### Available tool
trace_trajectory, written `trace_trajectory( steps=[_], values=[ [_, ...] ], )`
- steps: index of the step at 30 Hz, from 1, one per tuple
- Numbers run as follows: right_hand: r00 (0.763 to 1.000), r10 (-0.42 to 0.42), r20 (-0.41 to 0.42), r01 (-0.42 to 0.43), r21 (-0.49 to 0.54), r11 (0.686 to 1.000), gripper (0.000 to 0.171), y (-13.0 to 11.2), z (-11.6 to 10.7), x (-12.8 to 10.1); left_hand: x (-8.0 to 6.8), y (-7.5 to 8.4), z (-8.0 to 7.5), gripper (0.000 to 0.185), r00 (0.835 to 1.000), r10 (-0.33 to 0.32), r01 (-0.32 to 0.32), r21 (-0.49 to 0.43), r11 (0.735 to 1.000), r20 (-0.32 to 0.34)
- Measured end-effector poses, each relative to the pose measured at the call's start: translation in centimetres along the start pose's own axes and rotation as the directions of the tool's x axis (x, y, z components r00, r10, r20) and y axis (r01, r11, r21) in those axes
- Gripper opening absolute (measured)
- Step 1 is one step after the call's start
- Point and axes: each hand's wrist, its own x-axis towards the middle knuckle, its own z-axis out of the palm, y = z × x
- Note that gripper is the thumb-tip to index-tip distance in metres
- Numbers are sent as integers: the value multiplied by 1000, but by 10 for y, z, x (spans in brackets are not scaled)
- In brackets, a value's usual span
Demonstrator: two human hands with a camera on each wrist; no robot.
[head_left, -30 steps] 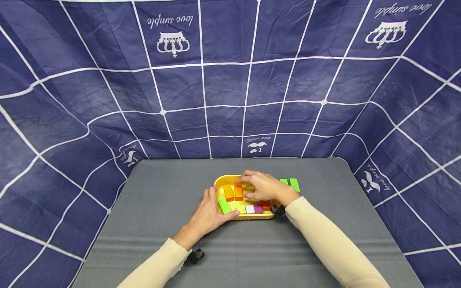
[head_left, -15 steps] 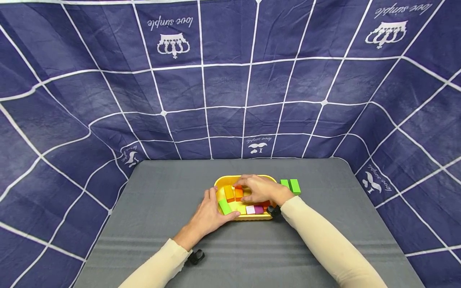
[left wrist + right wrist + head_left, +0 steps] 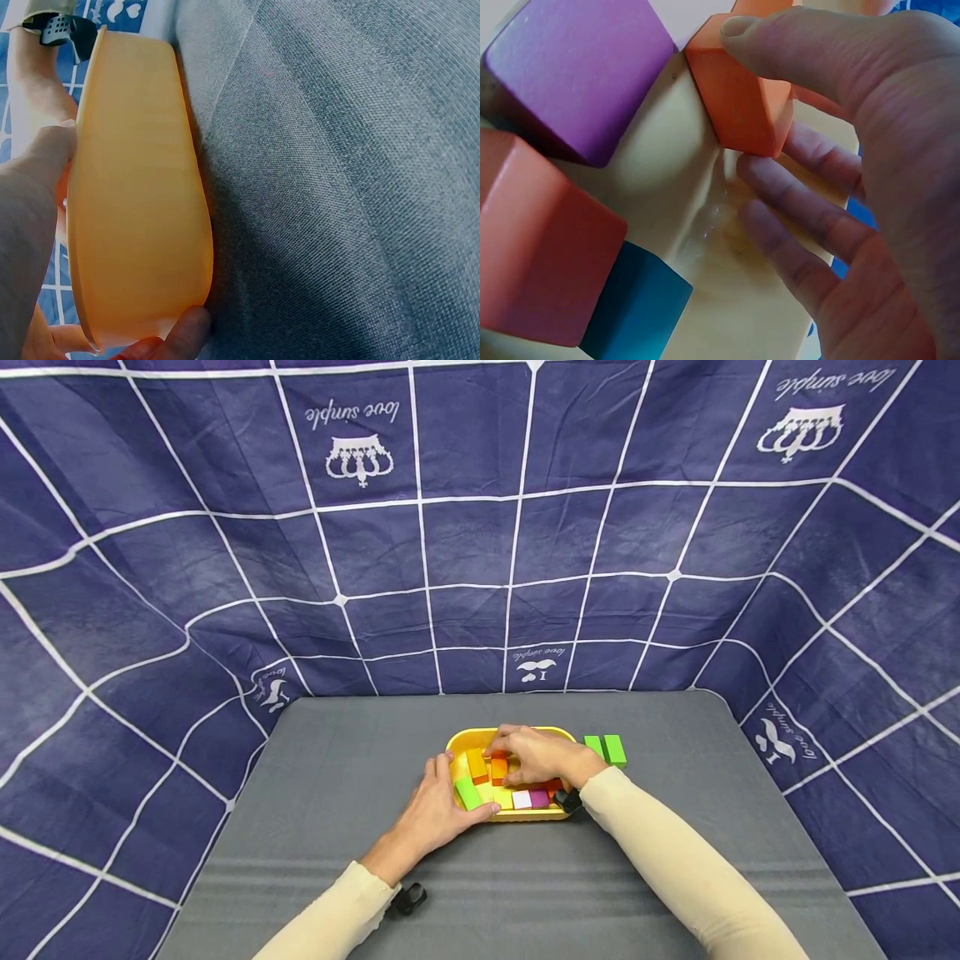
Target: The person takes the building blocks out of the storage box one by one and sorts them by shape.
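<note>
A yellow tray (image 3: 459,742) sits mid-table and holds several coloured blocks. My left hand (image 3: 448,795) grips its near-left rim, thumb along the front wall and fingers up the left side; the left wrist view shows the tray's outer wall (image 3: 135,202) against that thumb. A green block (image 3: 468,792) lies by this hand. My right hand (image 3: 507,755) reaches over the tray and pinches an orange block (image 3: 739,97) between a finger on top and fingers below. A second orange block (image 3: 477,764) stands just left of it.
White (image 3: 521,797), purple (image 3: 538,797) and red blocks line the tray's front; the right wrist view also shows a blue block (image 3: 634,311). Two green blocks (image 3: 606,747) lie on the grey table (image 3: 337,827) right of the tray. A blue checked cloth (image 3: 480,527) hangs behind.
My right hand has slid left across the tray and its fingers have closed on the orange block. The left hand has kept its hold on the rim.
</note>
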Motion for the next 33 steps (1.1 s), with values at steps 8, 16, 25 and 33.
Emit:
trace_trajectory(
  steps=[8,16,25,33],
  values=[
    [1000,-23,5,23,-23,999,50,-1,-2,1,1,0,0,125,1000,-2,2,0,1000,-2],
    [1000,-27,2,27,-20,999,50,-1,-1,1,1,1,-2,126,1000,-2,2,3,1000,-2],
    [998,-51,-21,51,-19,999,49,1,-4,-2,1,1,-1,125,1000,0,0,-1,1000,2],
    [995,-58,-84,58,-13,998,49,0,-14,-11,1,0,-1,124,1000,-6,6,13,1000,9]
  ],
)
